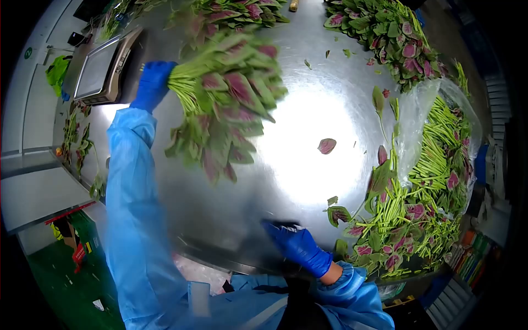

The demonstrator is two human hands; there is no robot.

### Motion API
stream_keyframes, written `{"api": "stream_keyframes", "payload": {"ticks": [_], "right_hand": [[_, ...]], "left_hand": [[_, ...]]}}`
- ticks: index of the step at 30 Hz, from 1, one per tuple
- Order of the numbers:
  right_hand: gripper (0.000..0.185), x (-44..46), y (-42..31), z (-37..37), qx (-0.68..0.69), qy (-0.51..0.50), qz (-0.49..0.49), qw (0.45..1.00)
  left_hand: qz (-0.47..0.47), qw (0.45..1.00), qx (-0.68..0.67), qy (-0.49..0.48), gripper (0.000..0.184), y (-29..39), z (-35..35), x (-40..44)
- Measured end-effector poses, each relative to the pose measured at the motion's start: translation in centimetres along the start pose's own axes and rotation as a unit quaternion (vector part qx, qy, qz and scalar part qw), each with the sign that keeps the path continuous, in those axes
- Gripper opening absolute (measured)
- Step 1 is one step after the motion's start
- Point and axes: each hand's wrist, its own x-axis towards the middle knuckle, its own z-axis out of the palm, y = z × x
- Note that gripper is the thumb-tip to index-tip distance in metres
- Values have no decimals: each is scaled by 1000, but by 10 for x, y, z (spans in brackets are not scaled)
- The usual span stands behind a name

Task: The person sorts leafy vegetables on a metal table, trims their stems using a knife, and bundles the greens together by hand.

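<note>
My left hand point(153, 85), in a blue glove, is closed round the stems of a bunch of leafy greens point(231, 91) with green and purple leaves. The bunch hangs over the metal table point(220, 209), its leaves pointing right and slightly blurred. Near the table's front edge is my right hand point(297, 247), also gloved in blue. Something dark shows at its fingers, and whether it holds anything is hard to make out. A single purple leaf point(326, 146) lies between the held bunch and the pile of greens point(396, 220) on the right.
A scale point(99, 69) stands at the left beside my left hand. More greens point(385, 33) lie at the back right, others point(236, 12) at the back middle. A clear plastic bag point(412, 126) surrounds stems at the right. Loose sprigs point(82, 148) lie at the left edge.
</note>
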Motion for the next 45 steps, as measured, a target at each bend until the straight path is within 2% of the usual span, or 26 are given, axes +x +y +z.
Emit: {"api": "stream_keyframes", "payload": {"ticks": [1, 2, 6, 8, 10, 11, 12, 14, 15, 16, 17, 19, 22, 24, 25, 26, 27, 29, 31, 32, 36, 40, 42, 43, 44, 45], "right_hand": [[36, 2, 3, 4, 12, 9, -3, 1000], [30, 7, 2, 7, 45, 28, 1, 999], [23, 31, 6, 5, 92, 81, -14, 992], [21, 34, 6, -1, 102, 33, 24, 994], [21, 32, 13, 4, 139, 73, 14, 988], [22, 30, 16, 7, 158, 92, 9, 983], [22, 29, 16, 7, 147, 92, 4, 985], [24, 29, 17, 9, 124, 97, -8, 988], [24, 29, 16, 8, 119, 98, -14, 988], [25, 29, 15, 7, 113, 99, -20, 988], [26, 30, 14, 5, 107, 101, -26, 989], [26, 31, 11, 3, 103, 97, -13, 990], [25, 30, 8, 3, 95, 109, -17, 989], [27, 23, 16, 18, 91, 149, -33, 984], [27, 20, 23, 26, 76, 152, -38, 985], [26, 18, 26, 31, 61, 154, -42, 985], [26, 16, 29, 36, 46, 157, -45, 985], [26, 15, 33, 42, 42, 164, -44, 985], [27, 13, 31, 42, 21, 159, -49, 986], [28, 13, 33, 45, 26, 177, -68, 982], [23, 11, 29, 45, 10, 174, -43, 984], [24, 5, 31, 49, 203, 194, -38, 959], [27, -21, 19, 49, 525, 149, 41, 837], [29, -39, 14, 47, 576, 131, 50, 805], [30, -61, 20, 43, 533, 115, 35, 838], [32, -86, 16, 28, 566, 70, 70, 819]], "left_hand": [[-17, 998, 62, -6, 40, -11, 5, 1], [-73, 989, 117, -50, 62, -14, 5, 1], [-231, 958, 164, -50, 97, -3, 7, -20], [-242, 965, 98, 26, 97, -11, 10, -45], [-251, 962, 17, 108, 96, -21, 2, -84], [-267, 944, -98, 170, 92, -33, 1, -109], [-289, 944, 47, 154, 85, -41, 7, -142], [-402, 900, 157, -60, 77, -76, 33, -227], [-432, 881, 159, -106, 74, -68, 29, -250], [-350, 912, 159, -141, 70, -115, 69, -321], [-396, 909, -104, -72, 59, -97, 51, -320], [-444, 875, -193, -4, 41, -103, 62, -342], [-428, 893, -73, -119, 12, -64, 15, -313], [-469, 875, -116, -36, 3, -32, -2, -320], [-487, 862, -138, 8, 6, -16, -10, -323], [-460, 885, -62, -33, 11, 1, -21, -324], [-495, 861, -114, -31, 11, 17, -29, -332], [-467, 878, -103, -11, 10, 48, -43, -354], [-518, 835, -183, 8, 10, 61, -24, -411], [-545, 793, -269, 40, 11, 103, -57, -388], [-410, 897, -158, 49, 9, 136, -63, -407], [-373, 913, -155, 62, 6, 146, -54, -406], [-377, 900, -217, -1, 5, 188, -52, -373], [-421, 808, -411, 24, 7, 216, -33, -368], [-437, 673, -596, 33, 7, 269, -54, -334], [-463, 498, -732, 48, 12, 323, -76, -301]]}}
